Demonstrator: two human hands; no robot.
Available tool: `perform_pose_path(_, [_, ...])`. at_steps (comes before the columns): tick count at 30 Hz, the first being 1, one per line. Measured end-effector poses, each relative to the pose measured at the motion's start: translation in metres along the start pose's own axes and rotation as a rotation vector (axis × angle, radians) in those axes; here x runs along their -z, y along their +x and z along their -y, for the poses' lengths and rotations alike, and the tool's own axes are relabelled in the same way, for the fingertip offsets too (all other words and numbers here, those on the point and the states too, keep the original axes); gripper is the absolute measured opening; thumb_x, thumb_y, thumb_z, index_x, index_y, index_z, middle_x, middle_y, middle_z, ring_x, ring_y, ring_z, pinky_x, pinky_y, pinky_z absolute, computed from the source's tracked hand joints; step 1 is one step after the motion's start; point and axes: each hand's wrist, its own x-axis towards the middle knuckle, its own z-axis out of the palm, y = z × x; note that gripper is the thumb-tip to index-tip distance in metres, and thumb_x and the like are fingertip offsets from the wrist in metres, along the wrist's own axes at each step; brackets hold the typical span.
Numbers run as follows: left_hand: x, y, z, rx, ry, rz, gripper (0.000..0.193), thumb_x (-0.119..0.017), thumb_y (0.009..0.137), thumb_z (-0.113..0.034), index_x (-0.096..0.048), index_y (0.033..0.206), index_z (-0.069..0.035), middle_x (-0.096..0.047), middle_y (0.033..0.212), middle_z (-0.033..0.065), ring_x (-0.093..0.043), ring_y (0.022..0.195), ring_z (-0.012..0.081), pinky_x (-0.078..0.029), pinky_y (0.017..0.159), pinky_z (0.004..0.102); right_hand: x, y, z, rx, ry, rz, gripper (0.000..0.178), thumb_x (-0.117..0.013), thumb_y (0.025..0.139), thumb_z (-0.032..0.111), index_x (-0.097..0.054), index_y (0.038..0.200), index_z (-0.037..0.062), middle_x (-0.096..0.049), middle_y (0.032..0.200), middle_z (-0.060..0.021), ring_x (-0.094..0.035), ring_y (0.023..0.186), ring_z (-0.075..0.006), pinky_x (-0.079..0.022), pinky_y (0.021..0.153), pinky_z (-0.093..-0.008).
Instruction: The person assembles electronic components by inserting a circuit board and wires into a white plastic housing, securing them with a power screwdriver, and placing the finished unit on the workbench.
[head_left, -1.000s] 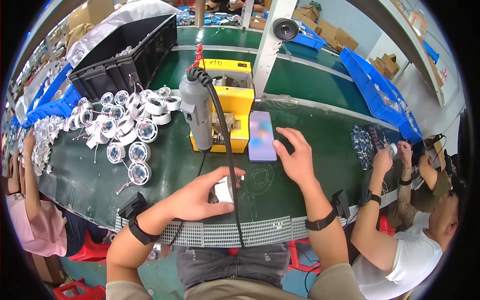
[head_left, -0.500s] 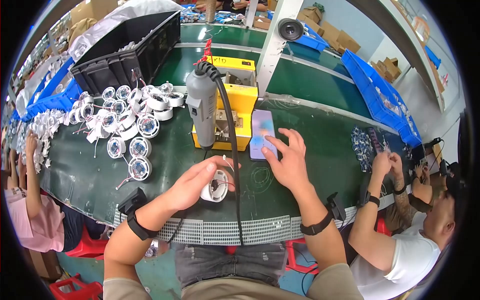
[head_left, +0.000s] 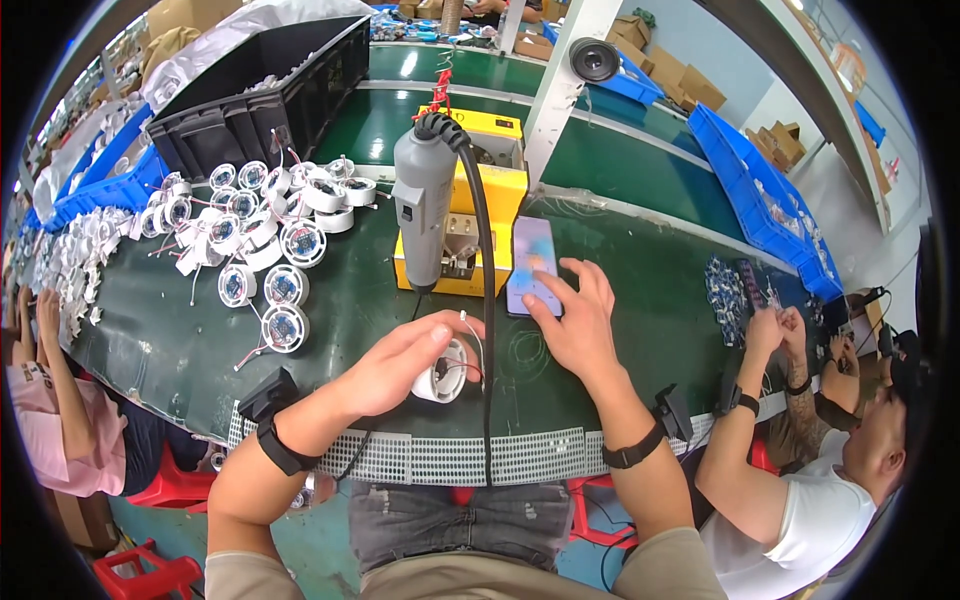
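Note:
My left hand (head_left: 400, 365) is curled around a white round plastic housing (head_left: 441, 372) with thin wires, low over the green worktop. Part of the housing is behind the fingers. My right hand (head_left: 577, 318) is spread, its thumb and index finger at the lower screen of a smartphone (head_left: 534, 262) lying on the worktop. A grey electric screwdriver (head_left: 424, 205) hangs upright in front of a yellow machine (head_left: 468, 235), and its black cable (head_left: 488, 330) runs down past the left fingertips. Several similar white housings with blue circuit boards (head_left: 285, 328) are heaped to the left.
A black crate (head_left: 255, 105) stands at the back left, beside a blue bin (head_left: 110, 190). A white post (head_left: 560, 100) rises behind the phone. On the right, a co-worker's hands (head_left: 778, 328) handle small parts near a blue tray (head_left: 765, 210).
The view has shifted slightly, so the worktop things appear a little further right. Both my hands keep nearly the same pose. The hands of the person at far left have moved lower.

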Motion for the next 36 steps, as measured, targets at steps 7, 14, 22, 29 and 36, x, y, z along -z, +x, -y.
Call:
perform_pose_path(7, [0.002,0.001,0.001,0.057,0.022,0.004,0.065,-0.037,0.099,-0.053,-0.046,0.129,0.004,-0.063,0.097,0.0102,-0.062,0.095,0.0180,-0.047,0.085,0.0294,-0.006,0.000,-0.009,-0.117,0.007,-0.017,0.047,-0.064,0.087,0.039,-0.061,0.126,0.0120,-0.046,0.132,-0.0191,-0.034,0.129,-0.0379,-0.025,0.108,-0.0489])
perform_pose_path(14, [0.001,0.000,0.001,0.028,-0.051,0.001,0.050,-0.034,0.104,-0.043,-0.050,0.127,-0.002,-0.065,0.092,0.0055,-0.061,0.091,0.0110,-0.047,0.082,0.0252,-0.008,-0.001,-0.006,-0.096,-0.051,-0.025,0.045,-0.061,0.090,0.037,-0.058,0.128,0.0135,-0.043,0.137,-0.0199,-0.034,0.131,-0.0370,-0.026,0.108,-0.0469])
perform_pose_path(22, [-0.001,0.001,-0.003,0.075,0.055,0.029,0.056,-0.037,0.102,-0.044,-0.044,0.131,0.003,-0.063,0.100,0.0082,-0.059,0.099,0.0152,-0.046,0.089,0.0288,-0.008,0.001,-0.003,-0.036,-0.019,-0.008,0.047,-0.061,0.090,0.038,-0.055,0.132,0.0174,-0.041,0.138,-0.0209,-0.031,0.132,-0.0389,-0.023,0.109,-0.0482])
perform_pose_path(29, [0.002,0.003,0.005,0.014,0.016,0.013,0.049,-0.038,0.103,-0.039,-0.044,0.133,-0.001,-0.060,0.099,0.0053,-0.057,0.097,0.0136,-0.045,0.088,0.0288,-0.007,0.003,-0.001,0.028,-0.051,-0.051,0.044,-0.062,0.089,0.037,-0.057,0.129,0.0191,-0.039,0.140,-0.0199,-0.029,0.134,-0.0410,-0.022,0.110,-0.0503])
perform_pose_path(36, [0.000,-0.001,0.000,-0.218,0.137,-0.144,0.048,-0.057,0.097,-0.027,-0.041,0.136,-0.004,-0.056,0.103,0.0033,-0.051,0.102,0.0110,-0.043,0.087,0.0271,0.013,-0.007,0.046,0.271,0.783,0.181,0.024,-0.063,0.090,0.019,-0.064,0.105,0.0004,-0.064,0.102,-0.0149,-0.063,0.096,-0.0329,-0.048,0.085,-0.0359])
